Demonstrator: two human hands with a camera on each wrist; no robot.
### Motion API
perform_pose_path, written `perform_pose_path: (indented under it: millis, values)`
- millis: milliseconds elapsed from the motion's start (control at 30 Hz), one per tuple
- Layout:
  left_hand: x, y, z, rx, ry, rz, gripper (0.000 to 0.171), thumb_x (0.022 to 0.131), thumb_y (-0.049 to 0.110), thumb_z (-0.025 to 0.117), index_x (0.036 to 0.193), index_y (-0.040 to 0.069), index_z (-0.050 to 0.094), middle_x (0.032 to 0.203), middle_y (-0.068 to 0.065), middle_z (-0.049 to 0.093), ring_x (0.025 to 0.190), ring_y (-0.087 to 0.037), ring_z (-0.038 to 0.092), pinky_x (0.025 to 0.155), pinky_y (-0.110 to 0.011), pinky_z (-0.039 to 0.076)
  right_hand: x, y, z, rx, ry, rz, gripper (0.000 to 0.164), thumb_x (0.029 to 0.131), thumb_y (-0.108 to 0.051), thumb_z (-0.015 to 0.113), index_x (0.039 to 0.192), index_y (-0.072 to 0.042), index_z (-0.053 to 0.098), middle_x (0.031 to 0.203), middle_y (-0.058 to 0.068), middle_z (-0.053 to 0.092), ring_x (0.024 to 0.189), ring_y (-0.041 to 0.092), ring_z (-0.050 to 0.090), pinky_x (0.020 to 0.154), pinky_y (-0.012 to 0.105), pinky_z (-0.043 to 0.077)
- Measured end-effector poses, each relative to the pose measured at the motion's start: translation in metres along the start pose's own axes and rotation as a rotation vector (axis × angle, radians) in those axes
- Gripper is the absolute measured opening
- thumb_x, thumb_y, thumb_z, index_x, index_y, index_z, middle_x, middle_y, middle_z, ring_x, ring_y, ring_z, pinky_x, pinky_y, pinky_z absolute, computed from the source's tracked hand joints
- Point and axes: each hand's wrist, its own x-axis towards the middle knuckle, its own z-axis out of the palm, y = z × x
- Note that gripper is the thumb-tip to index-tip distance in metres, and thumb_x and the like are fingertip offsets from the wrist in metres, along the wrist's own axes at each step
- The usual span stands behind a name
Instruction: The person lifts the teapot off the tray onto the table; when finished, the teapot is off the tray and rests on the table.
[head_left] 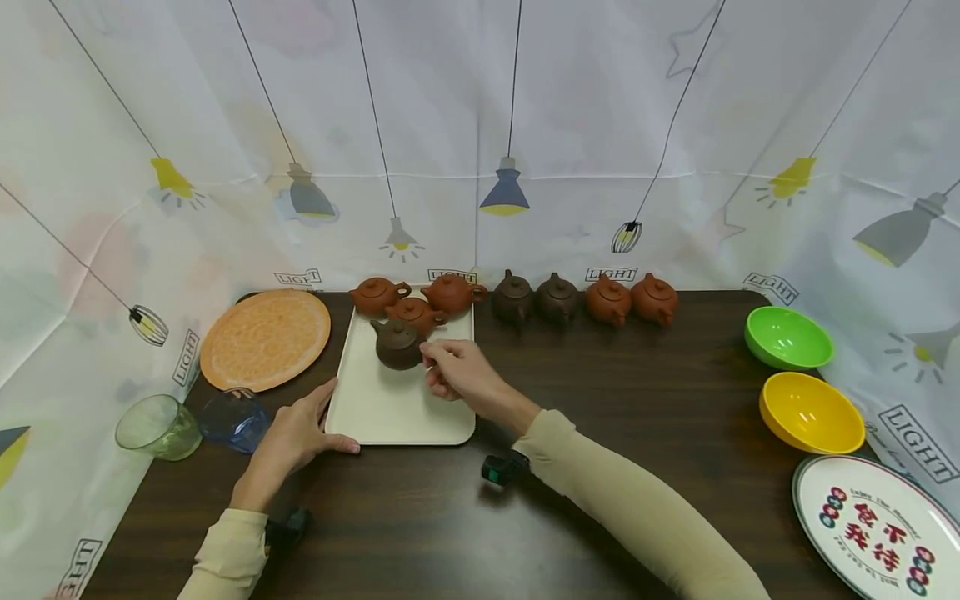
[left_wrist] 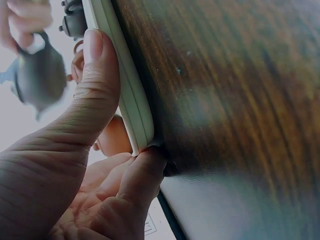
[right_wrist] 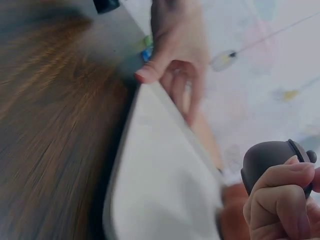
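My right hand pinches the handle of a dark brown teapot above a cream tray. In the left wrist view the same teapot hangs tilted from the fingers, clear of the tray. My left hand holds the tray's near left corner, thumb along the front edge and fingers along the left side; the right wrist view shows this left hand too. Reddish-brown teapots, one of them in the middle, stand on the far part of the tray behind the dark one.
Right of the tray, two dark teapots and two reddish ones stand in a row. A round orange mat, green glass and blue glass are left. Green bowl, yellow bowl and printed plate are right.
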Motion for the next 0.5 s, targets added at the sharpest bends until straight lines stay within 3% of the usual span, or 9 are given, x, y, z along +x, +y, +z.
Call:
perform_pose_path:
  millis: [233,367,500]
  values:
    - [-0.001,0.0,0.0,0.008,-0.009,0.021,0.132,0.071,0.056,0.096,0.169,0.001,0.027,0.163,-0.035,0.042,0.142,-0.062,0.048,0.108,-0.069,0.049,-0.061,-0.015,-0.093,0.059,0.218,-0.094,0.036,0.113,-0.031,0.055,0.089,-0.005,0.058,0.066,-0.001,0.057,0.051,0.008,0.047,0.047,0.021,0.033]
    - [-0.001,0.0,0.0,0.007,-0.018,0.017,0.131,0.072,0.055,0.096,0.169,0.0,0.026,0.164,-0.035,0.041,0.143,-0.062,0.046,0.109,-0.07,0.048,-0.087,-0.028,-0.159,0.103,0.403,-0.149,0.036,0.112,-0.031,0.056,0.087,-0.006,0.06,0.065,-0.002,0.059,0.051,0.006,0.049,0.046,0.02,0.035]
    - [-0.002,0.0,0.0,0.012,-0.026,0.009,0.133,0.072,0.057,0.096,0.169,0.001,0.026,0.164,-0.036,0.04,0.143,-0.063,0.046,0.108,-0.07,0.048,-0.101,-0.037,-0.228,0.162,0.604,-0.198,0.037,0.111,-0.03,0.059,0.085,-0.003,0.062,0.063,-0.002,0.061,0.049,0.006,0.051,0.042,0.019,0.036]
